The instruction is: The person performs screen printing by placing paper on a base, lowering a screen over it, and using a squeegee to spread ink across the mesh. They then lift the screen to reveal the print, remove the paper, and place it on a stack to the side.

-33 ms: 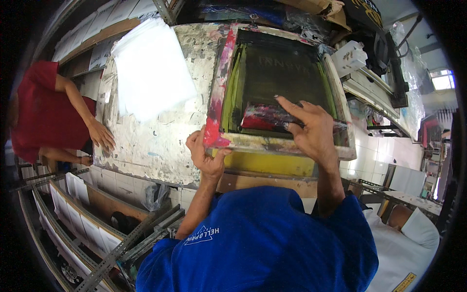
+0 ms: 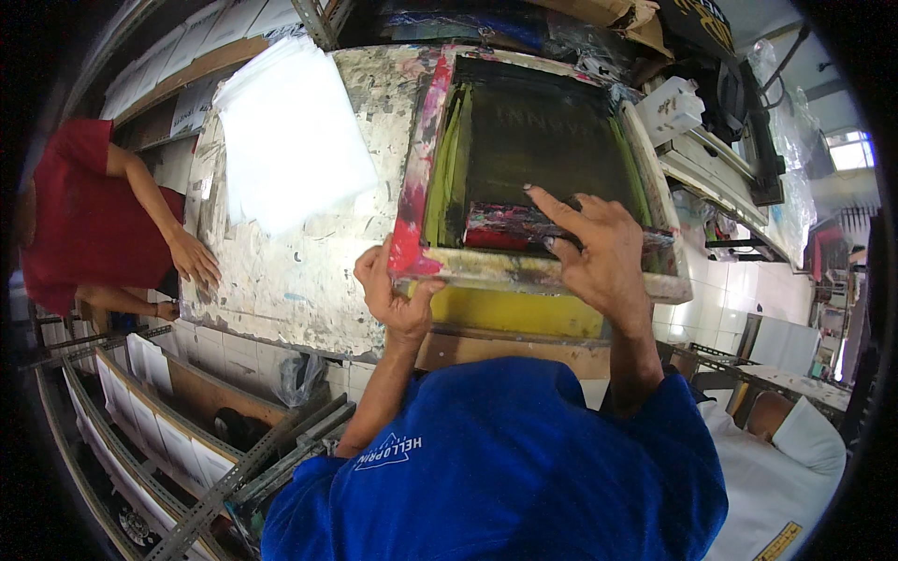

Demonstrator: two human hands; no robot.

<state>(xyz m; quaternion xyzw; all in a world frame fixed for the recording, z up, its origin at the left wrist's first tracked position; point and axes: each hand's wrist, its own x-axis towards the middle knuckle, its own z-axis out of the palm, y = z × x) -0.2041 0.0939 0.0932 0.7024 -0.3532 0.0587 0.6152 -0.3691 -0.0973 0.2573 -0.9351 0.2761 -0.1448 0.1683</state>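
Frame (image 2: 418, 182): wooden, stained pink along its left side; set over the right part of the table, its near edge above a yellow board. Whether it is raised or rested cannot be told.
Mesh (image 2: 552, 140): dark, edged with green, stretched inside the frame.
Squeegee (image 2: 500, 224): smeared red and black, laid crosswise at the mesh's near end.
Left hand (image 2: 393, 294): the near left corner is pinched between fingers and thumb.
Right hand (image 2: 599, 238): placed over the near edge and the squeegee's right part; index finger stretched out, thumb held apart from it. What is gripped by the other fingers cannot be told.
Handling of the frame: judged to be lifting or positioning, with the squeegee kept inside.
Grip called for: both near corners should be steadied evenly, so that the squeegee is not tipped or slid.
Board (image 2: 514, 310): yellow, partly covered by the frame.
Table (image 2: 309, 285): paint-spattered; white sheets (image 2: 295, 140) are stacked at far left.
Co-worker's hand (image 2: 195, 260): rested on the table's left edge.
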